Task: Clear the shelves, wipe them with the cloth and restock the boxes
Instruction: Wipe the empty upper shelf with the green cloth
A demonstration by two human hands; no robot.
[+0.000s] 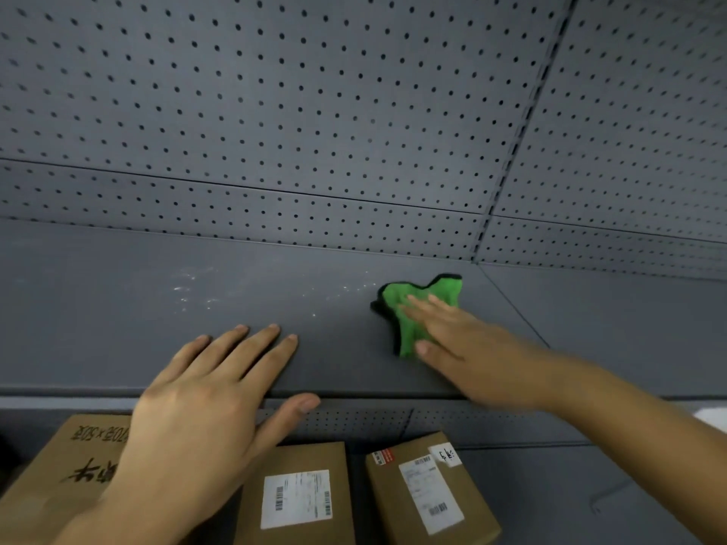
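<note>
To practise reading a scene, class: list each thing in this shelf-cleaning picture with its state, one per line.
Green cloth: bunched, on the upper shelf under the right hand.
Right hand: fingers straight, pressing the cloth.
Left hand: flat on the shelf's front edge.
Upper shelf: no boxes, pale smears left of the cloth.
Cardboard boxes: closed, on the lower shelf.

The right hand (460, 340) lies flat with straight fingers on a crumpled green microfibre cloth (413, 312), pressing it onto the grey metal shelf (118, 308) before a perforated grey back panel (275, 112). The left hand (212, 387) rests open on the shelf's front edge, thumb over the lip. On the level beneath stand three brown cardboard boxes (299, 497), two bearing white shipping labels.
</note>
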